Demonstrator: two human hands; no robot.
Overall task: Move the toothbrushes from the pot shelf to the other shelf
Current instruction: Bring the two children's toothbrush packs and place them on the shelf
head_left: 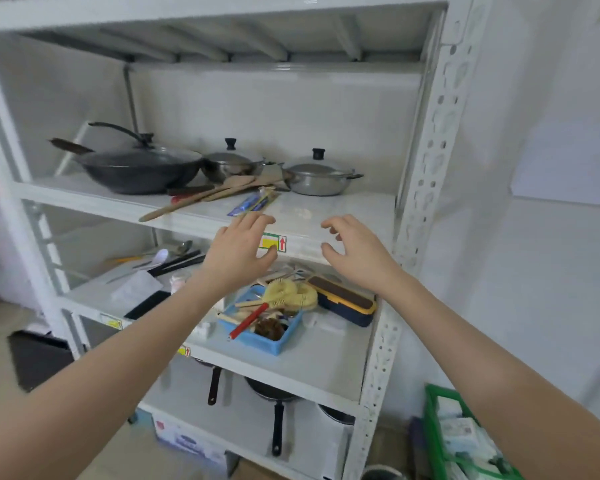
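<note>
Head view: left hand [238, 252], fingers spread and empty, partly hides a shelf-edge label [273, 242]. Packaged toothbrushes [253, 203], blurred, lie on the pot shelf [336, 216] just beyond. Right hand [352, 252] hovers, fingers curled apart, empty.

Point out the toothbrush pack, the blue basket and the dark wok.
toothbrush pack [252, 203]: head view, middle of the blue packaging.
blue basket [280, 344]: head view, front right wall.
dark wok [139, 174]: head view, front of the bowl.
</note>
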